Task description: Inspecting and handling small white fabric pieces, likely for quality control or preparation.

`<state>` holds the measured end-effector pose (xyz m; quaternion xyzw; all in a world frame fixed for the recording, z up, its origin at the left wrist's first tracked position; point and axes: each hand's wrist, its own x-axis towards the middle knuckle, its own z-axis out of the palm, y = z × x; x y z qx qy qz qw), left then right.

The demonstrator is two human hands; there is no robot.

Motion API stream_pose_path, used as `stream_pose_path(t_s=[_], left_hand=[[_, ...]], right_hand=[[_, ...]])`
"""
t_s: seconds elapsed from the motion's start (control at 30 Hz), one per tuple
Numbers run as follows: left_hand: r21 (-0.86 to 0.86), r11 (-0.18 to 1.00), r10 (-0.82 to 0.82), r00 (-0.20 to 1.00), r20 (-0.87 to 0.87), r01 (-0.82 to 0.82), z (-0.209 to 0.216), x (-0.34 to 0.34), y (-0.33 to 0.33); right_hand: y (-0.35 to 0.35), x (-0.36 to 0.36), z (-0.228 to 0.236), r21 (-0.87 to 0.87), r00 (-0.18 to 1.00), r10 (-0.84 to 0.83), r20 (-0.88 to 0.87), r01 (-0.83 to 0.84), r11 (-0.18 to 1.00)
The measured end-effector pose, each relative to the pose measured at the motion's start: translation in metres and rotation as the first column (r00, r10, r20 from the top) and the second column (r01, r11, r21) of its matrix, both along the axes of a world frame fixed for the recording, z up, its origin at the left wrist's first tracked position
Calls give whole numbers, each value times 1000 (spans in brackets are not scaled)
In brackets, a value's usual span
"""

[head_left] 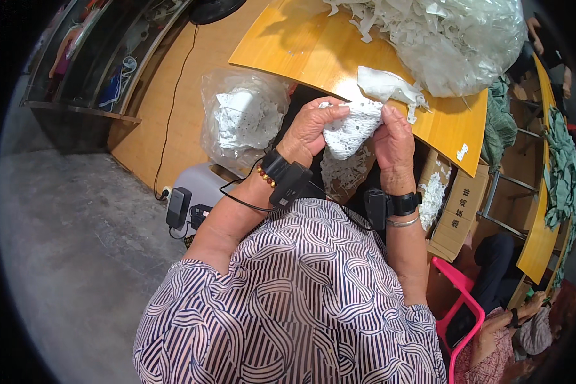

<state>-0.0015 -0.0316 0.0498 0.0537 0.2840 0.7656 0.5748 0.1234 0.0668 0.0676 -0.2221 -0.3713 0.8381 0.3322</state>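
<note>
A small white piece of material [352,133], ribbed and dotted with dark holes or spots, is stretched between my two hands over the near edge of the table. My left hand [308,131] pinches its left corner between thumb and fingers. At its right corner my right hand [393,137] grips with thumb and fingertips. Just beyond, a larger white sheet with a ragged edge [390,86] lies on the wooden table [301,45]. Left of my left hand, a clear plastic bag [210,128] holds more white, dark-spotted pieces.
A big clear bag of white scraps [457,48] sits at the table's far right. White scraps [345,173] lie below my hands. Right stand a cardboard box [456,214], a pink chair [457,307] and a co-worker's arm [493,329]. A black cable [166,128] runs down at left.
</note>
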Motion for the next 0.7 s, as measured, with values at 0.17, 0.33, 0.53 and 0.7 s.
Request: stream_pose_path(t_s=[0.17,0.33,0.53,0.7], left_hand=[[-41,999,-39,984,-174,33,3,-8,-24],[-29,999,-36,988,-152,32,-5,-10,-42],[46,998,49,988,-149,-42,-16,-6,-50],[21,996,86,944,-319,-84,-13,-6,-56]], right_hand=[[-3,13,-17,31,1000,15,-16,-15,999],[-10,17,-13,-1,999,-9,36,9,1000],[-4,26,-27,-20,990,-141,12,142,990],[-15,24,-15,-14,983,-177,47,178,984]])
